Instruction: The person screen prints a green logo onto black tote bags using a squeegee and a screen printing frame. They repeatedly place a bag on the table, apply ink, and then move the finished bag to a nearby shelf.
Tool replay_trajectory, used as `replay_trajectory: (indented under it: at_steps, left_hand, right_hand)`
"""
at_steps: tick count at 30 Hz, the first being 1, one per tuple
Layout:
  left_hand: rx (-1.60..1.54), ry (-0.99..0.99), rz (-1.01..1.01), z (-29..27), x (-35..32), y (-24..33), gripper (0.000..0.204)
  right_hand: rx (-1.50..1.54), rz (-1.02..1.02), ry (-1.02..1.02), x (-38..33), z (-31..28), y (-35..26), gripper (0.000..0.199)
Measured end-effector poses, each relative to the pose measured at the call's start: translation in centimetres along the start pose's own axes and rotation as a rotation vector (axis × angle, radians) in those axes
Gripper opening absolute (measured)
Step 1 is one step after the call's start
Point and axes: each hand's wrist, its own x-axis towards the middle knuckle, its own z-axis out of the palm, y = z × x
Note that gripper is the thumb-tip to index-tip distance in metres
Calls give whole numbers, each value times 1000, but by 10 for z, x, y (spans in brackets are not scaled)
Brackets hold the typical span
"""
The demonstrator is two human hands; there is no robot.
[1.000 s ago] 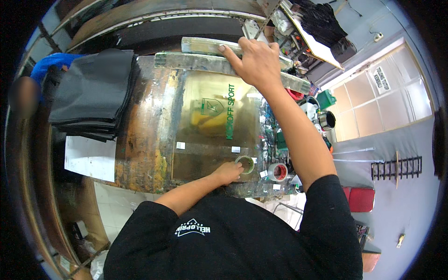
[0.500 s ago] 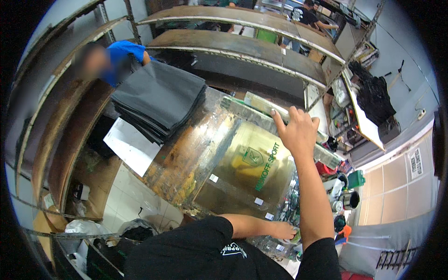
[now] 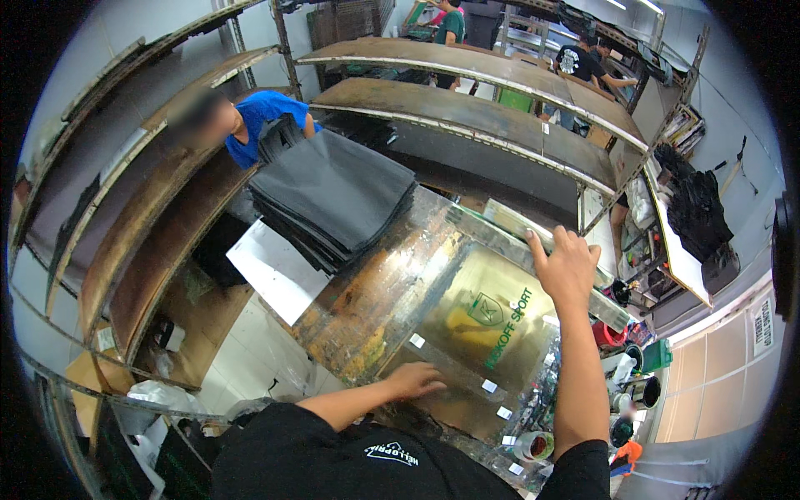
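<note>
A flat printing screen (image 3: 446,317) lies on the stained worktable, a green shield emblem and lettering on its yellowish surface. Along its far side runs a thick, worn frame bar (image 3: 612,310). Behind this bar lies a long pale bar (image 3: 506,217). My right hand (image 3: 569,271) reaches over the screen, its fingers curled over the pale bar; their undersides are hidden. Above the screen's near left edge, my left hand (image 3: 417,381) has its fingers stretched out, holding nothing. Whether it touches the surface I cannot tell.
A stack of black sheets (image 3: 337,192) sits at the table's far left beside a white sheet (image 3: 275,271). Jars and an ink-stained cup (image 3: 533,446) crowd the right side. Shelves (image 3: 450,104) stand behind, and a person in a blue shirt (image 3: 267,117) is at far left.
My left hand has moved left from beside the cup to the screen's near edge. My right hand stays at the far bar. The view has shifted, so everything appears farther right and lower.
</note>
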Motion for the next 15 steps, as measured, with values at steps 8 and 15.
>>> replay_trajectory:
  at_steps: [8,15]
  left_hand:
    - [82,505,-404,-110,-99,-133,31]
    - [28,481,-523,-114,-105,-172,31]
  right_hand:
    - [-74,-11,34,2,0,-7,55]
    - [-74,17,38,6,4,-16,43]
